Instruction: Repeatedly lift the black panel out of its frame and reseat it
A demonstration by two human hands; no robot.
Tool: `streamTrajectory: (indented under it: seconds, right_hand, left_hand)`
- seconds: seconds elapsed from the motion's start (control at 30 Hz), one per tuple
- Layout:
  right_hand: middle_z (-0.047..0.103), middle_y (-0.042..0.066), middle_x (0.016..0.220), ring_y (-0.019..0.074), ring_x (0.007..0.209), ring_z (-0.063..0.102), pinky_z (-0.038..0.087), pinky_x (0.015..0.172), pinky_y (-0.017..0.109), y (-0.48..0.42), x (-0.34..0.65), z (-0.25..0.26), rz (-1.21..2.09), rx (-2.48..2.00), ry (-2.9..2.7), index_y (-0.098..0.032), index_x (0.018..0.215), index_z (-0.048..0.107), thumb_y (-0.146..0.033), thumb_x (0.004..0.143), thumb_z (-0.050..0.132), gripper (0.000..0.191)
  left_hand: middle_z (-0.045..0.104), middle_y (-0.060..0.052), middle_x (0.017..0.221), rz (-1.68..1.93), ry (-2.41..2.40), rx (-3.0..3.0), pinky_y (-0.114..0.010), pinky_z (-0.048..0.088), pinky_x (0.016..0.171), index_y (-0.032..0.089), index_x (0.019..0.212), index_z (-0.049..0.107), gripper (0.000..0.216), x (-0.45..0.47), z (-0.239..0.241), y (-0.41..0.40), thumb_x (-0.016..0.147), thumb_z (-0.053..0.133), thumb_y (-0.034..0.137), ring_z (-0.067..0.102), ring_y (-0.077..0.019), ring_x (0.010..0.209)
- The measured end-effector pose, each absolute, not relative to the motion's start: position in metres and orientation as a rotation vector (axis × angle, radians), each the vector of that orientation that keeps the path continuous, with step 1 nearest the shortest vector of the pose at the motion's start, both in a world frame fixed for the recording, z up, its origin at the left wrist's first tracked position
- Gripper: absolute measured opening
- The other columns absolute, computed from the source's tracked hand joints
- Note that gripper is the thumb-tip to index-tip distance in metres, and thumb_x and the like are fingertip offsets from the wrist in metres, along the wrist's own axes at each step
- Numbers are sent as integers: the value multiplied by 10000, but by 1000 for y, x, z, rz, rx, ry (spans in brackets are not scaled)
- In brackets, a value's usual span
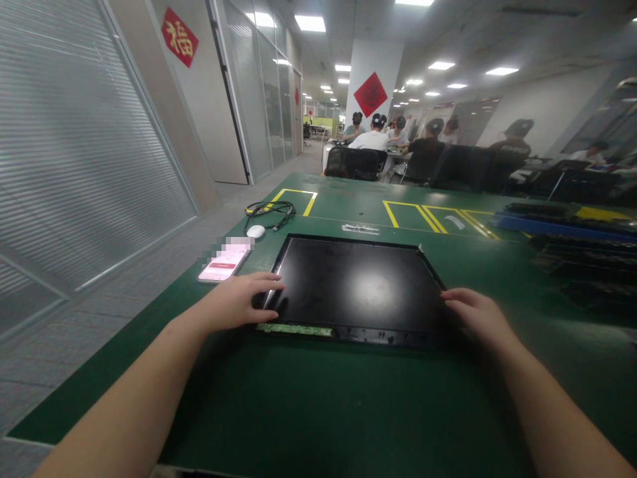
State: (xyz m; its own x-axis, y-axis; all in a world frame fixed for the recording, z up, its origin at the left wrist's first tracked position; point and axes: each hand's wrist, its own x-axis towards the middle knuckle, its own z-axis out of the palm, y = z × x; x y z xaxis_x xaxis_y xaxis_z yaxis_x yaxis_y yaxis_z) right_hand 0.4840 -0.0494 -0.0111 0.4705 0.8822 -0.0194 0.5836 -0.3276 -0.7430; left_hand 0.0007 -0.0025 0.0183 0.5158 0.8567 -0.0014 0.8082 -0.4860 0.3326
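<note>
A black flat LCD screen panel lies face up on the green table, its surface reflecting a ceiling light. Along its near edge runs a narrow green circuit board, left of a black strip. My left hand grips the panel's left edge, with thumb and fingers spread over the border. At the right edge, my right hand holds the frame with its fingers close together; its fingertips' undersides are hidden.
Beyond the left hand lie a phone, a white mouse and a coiled black cable. Yellow tape outlines mark the table's far side. Blurred dark panels are stacked at right. Several people sit at tables behind.
</note>
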Motion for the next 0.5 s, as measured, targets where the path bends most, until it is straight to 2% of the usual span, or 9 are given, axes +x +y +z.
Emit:
streamTrajectory:
  seconds: [0.1,0.23,0.33,0.37,0.43,0.47,0.5]
  right_hand:
    - [754,72,841,243,729,661,485,622,352,-49,485,-12,555,-2030,-1213,-221,812,758,-369,631,620,271]
    - [757,62,822,242,746,668,489,632,343,-48,488,-15,499,-2014,-1242,-227,772,758,-357,625,624,238]
    - [763,59,839,228,713,665,487,624,334,-48,488,-16,469,-2047,-1254,-225,778,762,-354,626,625,241]
    - [763,59,837,224,693,661,484,613,333,-48,488,-17,479,-2060,-1254,-224,800,765,-360,635,622,257]
    - [762,59,834,222,683,660,484,612,333,-48,488,-17,494,-2068,-1258,-222,827,766,-369,654,614,273]
    - [764,58,841,225,706,666,488,632,335,-48,488,-18,483,-2058,-1268,-223,820,763,-366,658,612,264]
    - [766,56,849,228,735,673,492,657,336,-48,488,-18,464,-2042,-1282,-223,800,760,-357,658,611,245]
  left_hand:
    - [507,-64,1529,271,1404,2470,-441,471,1020,329,1318,668,641,0,14,-1,739,718,599,567,-362,1280]
    - [437,-80,1575,246,1405,2506,-435,493,988,313,1330,656,675,2,11,0,715,750,576,582,-363,1254]
    - [506,-99,1523,293,1455,2514,-429,516,950,266,1274,693,622,7,18,-5,741,722,585,635,-337,1172]
    - [568,-104,1465,367,1503,2490,-430,527,930,244,1228,717,590,8,23,-8,760,695,603,659,-326,1122]
    - [742,-110,1152,658,1743,2322,-441,567,801,176,1095,759,552,10,36,-18,779,664,620,717,-281,838]
    - [764,-90,1019,920,1843,2199,-433,571,777,163,1083,754,523,11,44,-24,827,628,601,711,-261,796]
    - [753,-80,1035,1299,1879,2089,-434,569,801,158,1119,728,478,11,51,-28,897,570,552,705,-252,843]
